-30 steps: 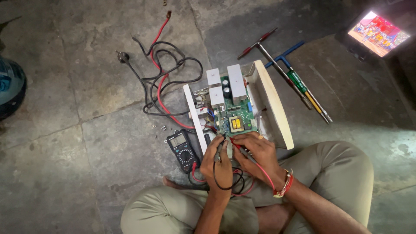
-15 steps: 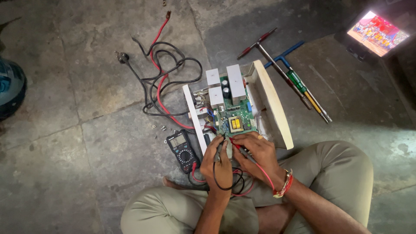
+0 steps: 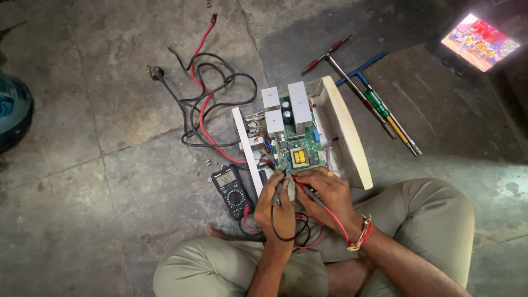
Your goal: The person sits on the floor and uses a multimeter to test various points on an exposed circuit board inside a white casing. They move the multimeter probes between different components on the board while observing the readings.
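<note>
Now, low in the middle of the frame, the left hand [image 3: 281, 206] is pinching the black probe [image 3: 278, 193] and the right hand [image 3: 325, 193] is gripping the red probe [image 3: 306, 190], both tips down on the near edge of the board [image 3: 298, 149], which sits in an open white case [image 3: 344, 129]. Those probes look light, stiff and slim, best held pencil-style on the plastic barrel, well back from the metal tip. That board looks fragile, so light pressure, and the meter [image 3: 232, 191] lies just left.
</note>
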